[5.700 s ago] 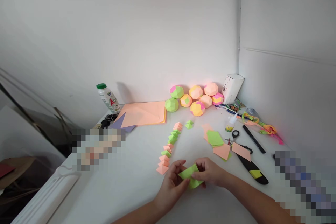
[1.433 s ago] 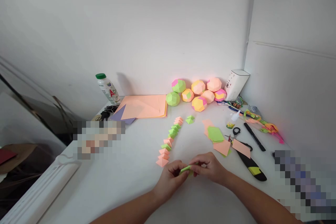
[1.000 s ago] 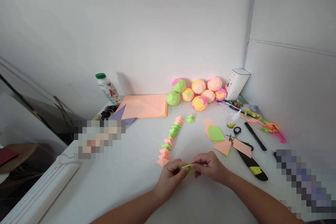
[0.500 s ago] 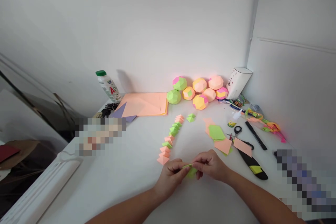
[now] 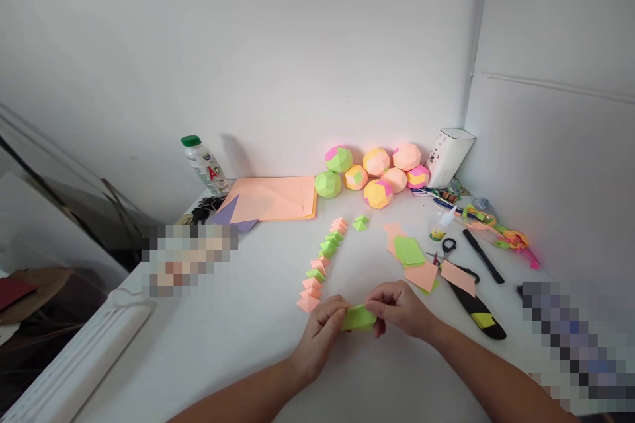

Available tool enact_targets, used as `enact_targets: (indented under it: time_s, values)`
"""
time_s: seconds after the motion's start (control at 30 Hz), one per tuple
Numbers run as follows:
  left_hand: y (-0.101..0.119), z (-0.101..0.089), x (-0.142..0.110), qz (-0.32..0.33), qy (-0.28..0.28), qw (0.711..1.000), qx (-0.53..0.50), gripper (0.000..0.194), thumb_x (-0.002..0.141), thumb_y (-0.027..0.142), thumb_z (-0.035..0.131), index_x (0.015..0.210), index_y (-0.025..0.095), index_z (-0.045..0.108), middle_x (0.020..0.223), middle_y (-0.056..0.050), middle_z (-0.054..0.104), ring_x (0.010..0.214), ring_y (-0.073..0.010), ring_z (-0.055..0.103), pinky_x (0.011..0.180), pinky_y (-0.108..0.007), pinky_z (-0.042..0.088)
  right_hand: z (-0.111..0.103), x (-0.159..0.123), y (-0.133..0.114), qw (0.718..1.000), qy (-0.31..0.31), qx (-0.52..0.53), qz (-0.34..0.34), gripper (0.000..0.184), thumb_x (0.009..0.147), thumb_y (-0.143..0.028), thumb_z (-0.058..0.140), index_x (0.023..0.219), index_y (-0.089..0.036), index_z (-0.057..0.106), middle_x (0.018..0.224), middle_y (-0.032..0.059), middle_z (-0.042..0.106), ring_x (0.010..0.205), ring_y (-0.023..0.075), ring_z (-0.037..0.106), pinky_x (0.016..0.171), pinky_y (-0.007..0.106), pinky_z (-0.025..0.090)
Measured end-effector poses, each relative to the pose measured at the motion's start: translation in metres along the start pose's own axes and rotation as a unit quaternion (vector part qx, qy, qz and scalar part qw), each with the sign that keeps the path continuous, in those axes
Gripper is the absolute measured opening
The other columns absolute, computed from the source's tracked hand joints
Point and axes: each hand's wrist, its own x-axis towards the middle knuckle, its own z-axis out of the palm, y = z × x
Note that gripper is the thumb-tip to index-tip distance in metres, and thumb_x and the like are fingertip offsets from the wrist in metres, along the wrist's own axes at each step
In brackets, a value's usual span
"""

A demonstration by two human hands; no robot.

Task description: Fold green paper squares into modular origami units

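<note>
A piece of green paper [image 5: 358, 318] is stretched between my two hands, low over the near part of the table. My left hand [image 5: 321, 330] pinches its left end between thumb and fingers. At the right end, my right hand [image 5: 399, 308] grips the paper the same way. Just beyond my left hand starts a slanting row of small folded paper pieces [image 5: 311, 283], peach and green. One green folded piece [image 5: 360, 223] lies apart from the row. Loose green paper sheets [image 5: 409, 251] and peach sheets [image 5: 421, 275] lie beyond my right hand.
Several faceted paper balls [image 5: 378, 193] stand by the wall. Peach sheets [image 5: 270, 198] lie left of them, beside a white bottle [image 5: 206, 168]. At right are a glue bottle [image 5: 443, 225], scissors [image 5: 449, 246], a black pen [image 5: 483, 256] and a black-and-yellow cutter [image 5: 480, 314].
The green paper, seen nearly edge-on before, now shows its flat face. My hands have moved slightly apart, both still holding it.
</note>
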Motion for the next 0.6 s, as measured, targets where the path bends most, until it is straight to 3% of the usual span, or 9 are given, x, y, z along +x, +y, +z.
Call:
enact_targets:
  time_s: [0.13, 0.4, 0.6]
  values:
    - [0.000, 0.003, 0.001, -0.005, -0.003, 1.000, -0.013, 0.024, 0.083, 0.036, 0.055, 0.072, 0.016, 0.060, 0.072, -0.003, 0.053, 0.068, -0.0156, 0.050, 0.064, -0.027, 0.040, 0.005, -0.001, -0.001, 1.000, -0.005, -0.003, 0.003, 0.028, 0.077, -0.038, 0.064, 0.071, -0.011, 0.065, 0.050, 0.0004, 0.061, 0.042, 0.0122, 0.060, 0.043, 0.020, 0.047]
    - [-0.003, 0.007, 0.002, 0.002, 0.027, 0.999, 0.017, 0.021, 0.076, 0.026, 0.060, 0.059, 0.016, 0.054, 0.063, 0.000, 0.050, 0.058, -0.0127, 0.045, 0.055, -0.025, 0.036, 0.023, -0.005, 0.005, 0.995, 0.030, -0.089, -0.018, 0.013, 0.074, -0.025, 0.059, 0.067, -0.014, 0.059, 0.052, -0.0031, 0.054, 0.043, 0.0102, 0.058, 0.041, 0.018, 0.043]
    - [-0.001, 0.006, 0.004, -0.003, 0.035, 0.999, -0.029, 0.023, 0.074, 0.027, 0.063, 0.057, 0.016, 0.053, 0.063, 0.001, 0.048, 0.059, -0.0119, 0.043, 0.056, -0.024, 0.035, 0.008, -0.002, -0.001, 0.990, 0.058, -0.127, -0.012, 0.008, 0.068, -0.017, 0.056, 0.060, -0.015, 0.055, 0.046, -0.0047, 0.051, 0.038, 0.0084, 0.051, 0.039, 0.017, 0.039]
